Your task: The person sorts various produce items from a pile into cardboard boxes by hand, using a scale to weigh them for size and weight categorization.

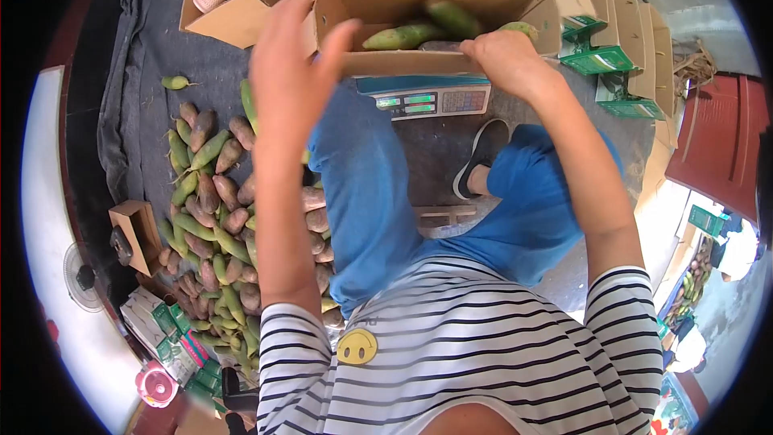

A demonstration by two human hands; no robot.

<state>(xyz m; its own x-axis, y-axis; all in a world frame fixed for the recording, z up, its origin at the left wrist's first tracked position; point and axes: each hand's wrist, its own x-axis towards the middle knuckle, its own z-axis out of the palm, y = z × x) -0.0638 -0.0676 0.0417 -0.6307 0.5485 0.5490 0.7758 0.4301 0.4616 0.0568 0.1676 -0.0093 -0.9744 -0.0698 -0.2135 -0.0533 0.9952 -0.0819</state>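
An open cardboard box (427, 62) rests on a digital scale (439, 101) in front of my knees. Inside it lie a few green, radish-like roots (403, 35), one of them blurred, and a brownish one is partly hidden behind the front wall. My right hand (507, 60) has its fingers closed over the box's front rim near the right end, beside a pale green root (519, 29). My left hand (294, 64) is raised at the box's left end, blurred by motion, thumb spread away from the fingers, with nothing visible in it.
A big pile of green and reddish-brown roots (211, 225) covers the floor at left. Another box (233, 20) holding a pink cloth-like item stands at back left. Several upright cartons (620, 40) line the right. A fan (83, 276) stands far left. People are at far right.
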